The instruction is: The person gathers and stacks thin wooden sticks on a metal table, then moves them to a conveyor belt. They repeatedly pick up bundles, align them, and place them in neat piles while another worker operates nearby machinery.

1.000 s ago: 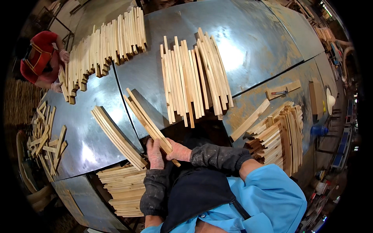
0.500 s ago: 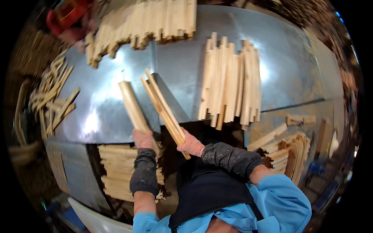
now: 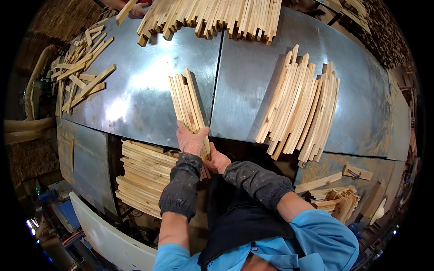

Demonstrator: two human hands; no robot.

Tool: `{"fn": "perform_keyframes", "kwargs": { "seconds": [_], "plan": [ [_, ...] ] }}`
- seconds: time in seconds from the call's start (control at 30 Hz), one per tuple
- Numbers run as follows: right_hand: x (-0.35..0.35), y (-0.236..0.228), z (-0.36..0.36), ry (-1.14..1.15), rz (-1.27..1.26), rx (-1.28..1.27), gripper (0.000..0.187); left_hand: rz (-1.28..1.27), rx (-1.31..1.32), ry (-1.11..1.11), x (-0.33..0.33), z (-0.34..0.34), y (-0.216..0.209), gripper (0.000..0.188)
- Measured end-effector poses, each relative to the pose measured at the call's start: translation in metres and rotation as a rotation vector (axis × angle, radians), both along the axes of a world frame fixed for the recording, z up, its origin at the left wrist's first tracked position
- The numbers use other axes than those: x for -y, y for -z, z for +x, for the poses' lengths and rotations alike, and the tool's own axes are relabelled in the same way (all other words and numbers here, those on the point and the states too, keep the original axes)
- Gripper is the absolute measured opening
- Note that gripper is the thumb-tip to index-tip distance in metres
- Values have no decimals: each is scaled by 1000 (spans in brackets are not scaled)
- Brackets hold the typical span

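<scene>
Both gloved hands grip one bundle of pale wooden slats [image 3: 186,101], which stands tilted on the near edge of the metal table [image 3: 140,95]. My left hand [image 3: 191,139] wraps the bundle's lower end from the left. My right hand [image 3: 217,160] holds the bottom tips from below, partly hidden behind the left wrist. Right of the bundle, a fanned pile of similar slats [image 3: 300,108] lies flat on the metal sheet.
A long row of slats [image 3: 212,16] runs along the far edge, where another person's hand [image 3: 135,10] holds a stick. Loose offcuts [image 3: 79,74] lie at the far left. Stacked slats [image 3: 142,174] sit below the table edge, more slats [image 3: 337,201] at right.
The two separate handfuls of slats have come together into one bundle held by both hands. The view has shifted left and toward the table.
</scene>
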State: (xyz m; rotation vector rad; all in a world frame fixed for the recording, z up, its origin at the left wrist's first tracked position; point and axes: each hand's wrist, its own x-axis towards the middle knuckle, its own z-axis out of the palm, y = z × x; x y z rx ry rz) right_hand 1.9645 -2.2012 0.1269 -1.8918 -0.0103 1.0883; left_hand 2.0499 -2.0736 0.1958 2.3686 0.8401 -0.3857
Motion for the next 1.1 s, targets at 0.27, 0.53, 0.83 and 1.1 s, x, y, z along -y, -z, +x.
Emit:
{"fn": "perform_keyframes", "kwargs": {
  "seconds": [0.27, 0.53, 0.83, 1.1],
  "plan": [
    [48, -29, 16, -150, 103, 140, 95, 130, -249, -67, 12, 25, -31, 131],
    [154, -76, 3, 105, 163, -251, 21, -641, 601, -468, -27, -72, 22, 113],
    [161, -43, 19, -199, -10, -276, 76, -979, 1205, -1097, -66, -174, 3, 94],
    [95, -59, 39, -219, -110, -433, 79, -992, 1315, -1521, -180, -188, -18, 61]
  ]
}}
